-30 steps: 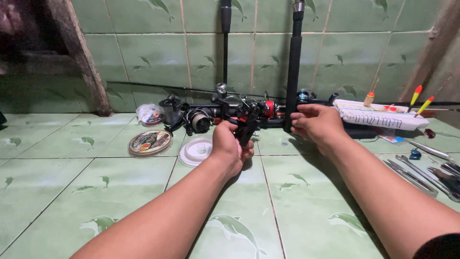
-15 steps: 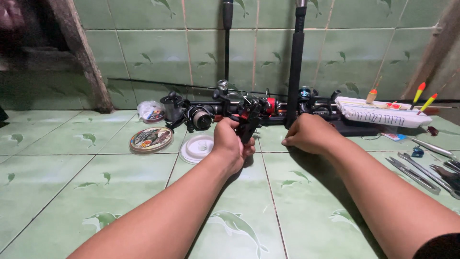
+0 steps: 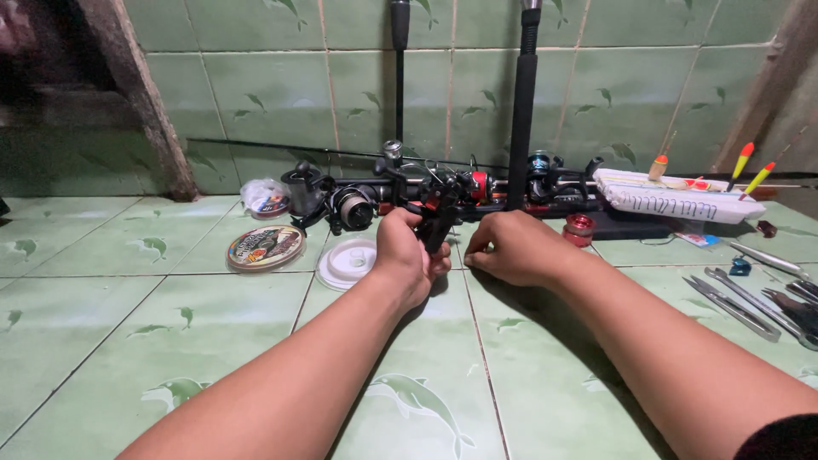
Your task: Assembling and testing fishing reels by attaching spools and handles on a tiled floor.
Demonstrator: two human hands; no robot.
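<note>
Left hand clamped round a black fishing reel low on the floor by the wall, right hand loosely curled just beside it, fingertips down on glossy green floor tiles. Nearby: round flat line spool with colourful label, white plastic lid, white foam block holding slim floats.
</note>
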